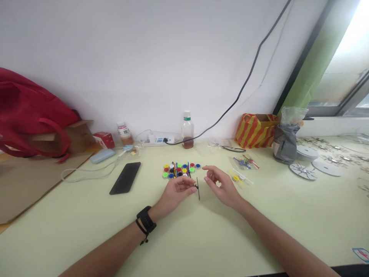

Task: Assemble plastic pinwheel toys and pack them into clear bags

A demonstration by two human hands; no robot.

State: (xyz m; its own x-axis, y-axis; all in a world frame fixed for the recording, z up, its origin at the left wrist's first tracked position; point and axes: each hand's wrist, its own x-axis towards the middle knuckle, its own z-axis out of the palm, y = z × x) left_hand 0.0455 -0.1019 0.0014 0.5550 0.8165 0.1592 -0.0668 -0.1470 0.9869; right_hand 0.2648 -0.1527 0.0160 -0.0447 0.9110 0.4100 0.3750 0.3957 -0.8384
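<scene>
I am facing a white wall (144,69) across a pale green tabletop (173,246), while a bright window (346,73) is glowing on my upper right.

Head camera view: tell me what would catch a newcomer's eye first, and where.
Probably the bright red bag, which fills the far left edge. Next, the cluster of multicoloured round pieces mid-table, just beyond the left hand, whose fingertips hold a thin dark piece. Then perhaps the red-and-yellow striped bag, standing at the back right.
</scene>
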